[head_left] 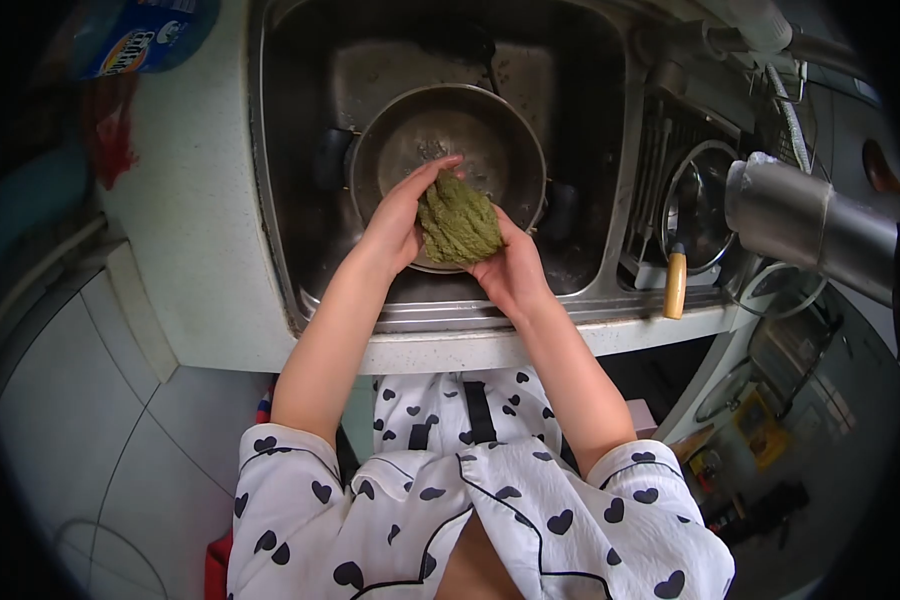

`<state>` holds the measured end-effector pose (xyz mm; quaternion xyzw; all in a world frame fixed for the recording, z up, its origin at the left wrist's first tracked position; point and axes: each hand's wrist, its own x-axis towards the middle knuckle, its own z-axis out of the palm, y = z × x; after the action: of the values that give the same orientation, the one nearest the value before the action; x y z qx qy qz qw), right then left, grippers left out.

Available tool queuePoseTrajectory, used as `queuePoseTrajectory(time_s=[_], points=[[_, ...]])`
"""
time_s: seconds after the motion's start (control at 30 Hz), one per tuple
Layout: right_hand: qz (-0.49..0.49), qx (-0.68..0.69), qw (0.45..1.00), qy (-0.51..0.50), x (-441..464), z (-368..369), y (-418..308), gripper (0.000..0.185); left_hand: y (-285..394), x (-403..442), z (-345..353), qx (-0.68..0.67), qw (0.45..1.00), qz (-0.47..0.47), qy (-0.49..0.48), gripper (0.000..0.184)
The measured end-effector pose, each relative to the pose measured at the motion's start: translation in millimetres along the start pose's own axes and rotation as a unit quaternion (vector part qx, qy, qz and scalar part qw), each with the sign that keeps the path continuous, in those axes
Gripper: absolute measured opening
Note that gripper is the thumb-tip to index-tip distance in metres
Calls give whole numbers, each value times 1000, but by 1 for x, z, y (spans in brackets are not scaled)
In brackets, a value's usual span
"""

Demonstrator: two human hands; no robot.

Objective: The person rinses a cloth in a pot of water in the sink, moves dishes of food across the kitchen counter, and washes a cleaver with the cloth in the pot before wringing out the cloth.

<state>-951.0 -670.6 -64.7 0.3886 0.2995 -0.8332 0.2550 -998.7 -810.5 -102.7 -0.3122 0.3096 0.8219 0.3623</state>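
Observation:
A crumpled green cloth (458, 222) is bunched up between my two hands, over the near part of a round metal pot (505, 145). My left hand (400, 212) is curled round the cloth's left side, with fingertips reaching over its top. From the lower right, my right hand (515, 270) grips the same cloth; some of its fingers are hidden underneath. The pot stands in the sink (570, 75) and looks wet inside, with a dark handle (332, 158) at its left.
Behind the pot lies a dark utensil (490, 62). A blue-labelled bottle (145, 40) and a red item (115, 135) are on the left counter. To the right, a rack holds a round strainer or lid (705, 200) beside a wooden handle (676, 285). A thick metal pipe (820, 220) juts in.

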Motion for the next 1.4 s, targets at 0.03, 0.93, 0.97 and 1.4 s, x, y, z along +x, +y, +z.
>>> queuePoseTrajectory(time_s=[0.03, 0.93, 0.97, 1.4], points=[[29, 35, 999, -11, 1, -1, -2, 38, -1, -3, 4, 16, 999, 40, 14, 22], [68, 77, 995, -13, 24, -5, 22, 23, -23, -41, 40, 610, 663, 435, 9, 12], [58, 34, 998, 2, 17, 1, 19, 25, -25, -43, 39, 615, 660, 431, 14, 13], [-43, -42, 996, -65, -36, 23, -29, 49, -21, -74, 37, 579, 736, 338, 93, 69]])
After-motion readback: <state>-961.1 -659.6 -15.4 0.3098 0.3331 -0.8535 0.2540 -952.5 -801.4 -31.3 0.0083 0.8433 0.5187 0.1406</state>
